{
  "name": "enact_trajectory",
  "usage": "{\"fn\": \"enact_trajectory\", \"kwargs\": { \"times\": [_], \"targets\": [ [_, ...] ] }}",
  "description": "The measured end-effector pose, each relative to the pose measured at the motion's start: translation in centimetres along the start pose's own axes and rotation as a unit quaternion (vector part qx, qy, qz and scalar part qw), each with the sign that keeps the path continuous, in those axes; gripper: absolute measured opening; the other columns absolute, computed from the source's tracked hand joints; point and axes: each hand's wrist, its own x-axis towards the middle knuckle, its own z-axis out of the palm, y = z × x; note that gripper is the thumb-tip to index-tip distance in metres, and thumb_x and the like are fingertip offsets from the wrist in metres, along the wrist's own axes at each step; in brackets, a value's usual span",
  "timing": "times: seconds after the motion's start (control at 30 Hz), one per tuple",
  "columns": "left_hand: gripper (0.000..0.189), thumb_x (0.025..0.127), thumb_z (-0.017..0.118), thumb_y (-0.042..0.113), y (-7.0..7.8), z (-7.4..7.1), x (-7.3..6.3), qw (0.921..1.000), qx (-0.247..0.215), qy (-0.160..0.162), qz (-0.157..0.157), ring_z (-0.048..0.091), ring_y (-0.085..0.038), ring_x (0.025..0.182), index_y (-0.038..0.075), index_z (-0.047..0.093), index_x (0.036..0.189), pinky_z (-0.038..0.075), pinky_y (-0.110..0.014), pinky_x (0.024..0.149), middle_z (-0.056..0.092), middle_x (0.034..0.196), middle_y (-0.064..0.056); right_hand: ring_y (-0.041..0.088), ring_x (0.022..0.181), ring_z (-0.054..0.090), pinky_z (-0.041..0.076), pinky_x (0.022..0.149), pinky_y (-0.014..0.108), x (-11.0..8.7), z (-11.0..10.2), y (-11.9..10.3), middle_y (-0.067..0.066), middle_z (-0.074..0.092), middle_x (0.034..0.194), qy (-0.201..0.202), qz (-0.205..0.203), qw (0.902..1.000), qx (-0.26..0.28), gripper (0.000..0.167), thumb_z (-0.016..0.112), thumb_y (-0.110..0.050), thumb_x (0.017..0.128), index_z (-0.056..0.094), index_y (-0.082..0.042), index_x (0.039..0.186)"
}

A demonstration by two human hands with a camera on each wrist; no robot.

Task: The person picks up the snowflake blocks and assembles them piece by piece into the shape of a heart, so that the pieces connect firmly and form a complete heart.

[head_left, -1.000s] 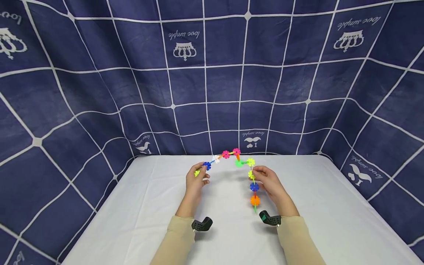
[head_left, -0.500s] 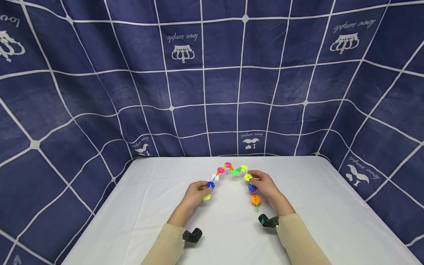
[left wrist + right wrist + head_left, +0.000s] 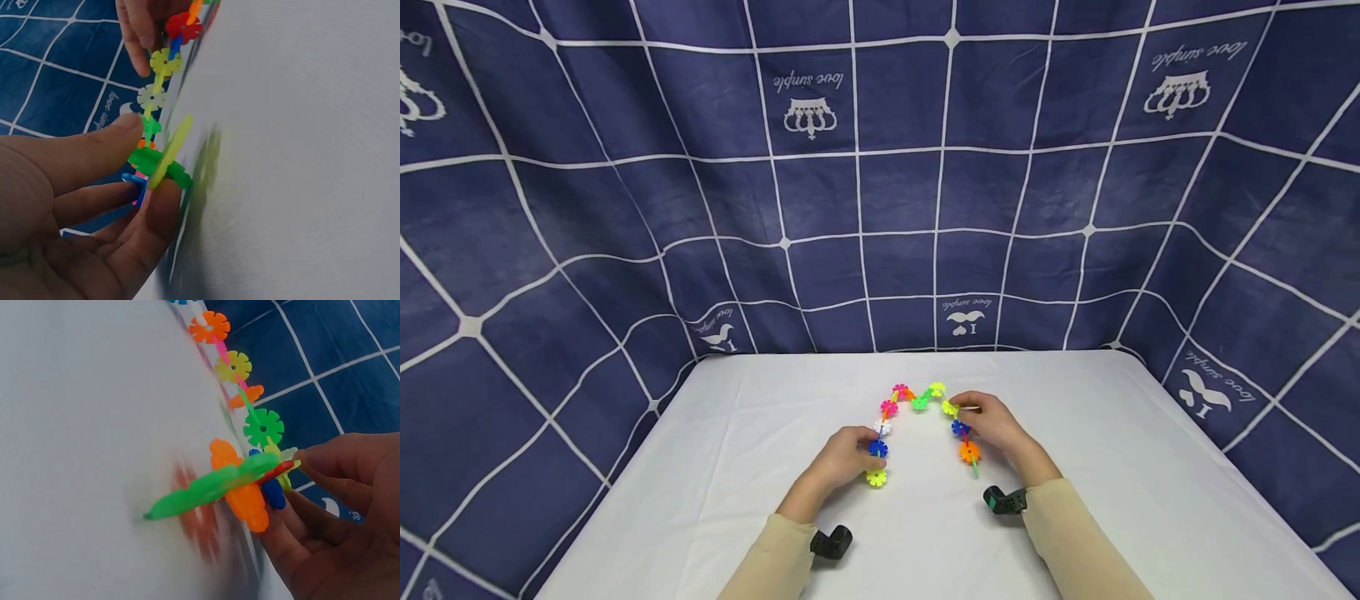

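Note:
A chain of notched plastic snowflake discs (image 3: 889,408) in several colours curves in an arch between both hands, low over the white table. My left hand (image 3: 841,457) pinches its left end at a blue disc (image 3: 877,448); a yellow disc (image 3: 876,478) sticks out past the fingers toward me. Up close in the left wrist view, a green disc (image 3: 147,161) shows between thumb and fingers. My right hand (image 3: 996,423) pinches the other side by a yellow disc (image 3: 950,407). Below those fingers hang a blue disc, an orange disc (image 3: 970,452) and a green disc (image 3: 212,485) at the tip.
The table is covered with a smooth white cloth (image 3: 745,475). A dark blue curtain with white grid lines (image 3: 895,192) encloses the back and both sides. A black camera is strapped to each wrist, over beige sleeves (image 3: 771,558).
Both hands have brought the chain down toward the table. The left hand has come closer to me, turning its end of the chain to point my way; the arch's far part has shifted left.

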Motion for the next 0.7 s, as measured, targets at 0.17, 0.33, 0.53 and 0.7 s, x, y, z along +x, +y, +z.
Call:
{"fn": "enact_trajectory", "kwargs": {
  "times": [0.17,0.33,0.53,0.7],
  "targets": [
    [0.044,0.082,0.080,0.014,0.2,-0.6,-0.2,0.9996,0.014,-0.023,0.012,0.065,-0.027,0.110,-0.004,0.068,0.121,0.053,-0.048,0.097,0.070,0.121,-0.017,0.021,0.100,0.063,0.055,0.091,0.040,-0.8,-0.1,-0.1,0.013,0.067,0.126,-0.002,-0.021,0.9978,-0.062,0.027,0.057,-0.007,0.097,0.068,-0.008,0.121],
    [0.048,0.081,0.079,0.009,0.3,-1.7,-0.5,0.9979,0.023,-0.058,0.019,0.065,-0.023,0.104,-0.004,0.065,0.125,0.056,-0.043,0.091,0.067,0.125,-0.019,0.031,0.116,0.063,0.050,0.103,0.053,-1.9,-0.8,-0.6,0.012,0.062,0.135,-0.012,-0.066,0.9854,-0.157,0.037,0.057,-0.002,0.096,0.064,-0.015,0.129],
    [0.061,0.081,0.075,-0.002,-0.1,-3.4,-0.9,0.9917,0.062,-0.096,0.058,0.061,-0.017,0.086,0.002,0.055,0.138,0.053,-0.033,0.077,0.058,0.135,-0.019,0.032,0.118,0.060,0.048,0.105,0.055,-3.5,-2.7,-0.5,0.012,0.057,0.135,-0.034,-0.110,0.9683,-0.222,0.044,0.054,0.006,0.094,0.065,-0.018,0.129],
    [0.077,0.077,0.079,-0.002,-0.8,-4.0,-0.7,0.9722,0.156,-0.109,0.136,0.055,-0.026,0.112,0.017,0.051,0.145,0.050,-0.047,0.098,0.049,0.141,-0.012,0.025,0.108,0.061,0.052,0.101,0.051,-4.4,-4.2,0.3,0.011,0.055,0.129,-0.079,-0.123,0.9633,-0.225,0.050,0.051,0.012,0.091,0.067,-0.021,0.124]
  ]
}}
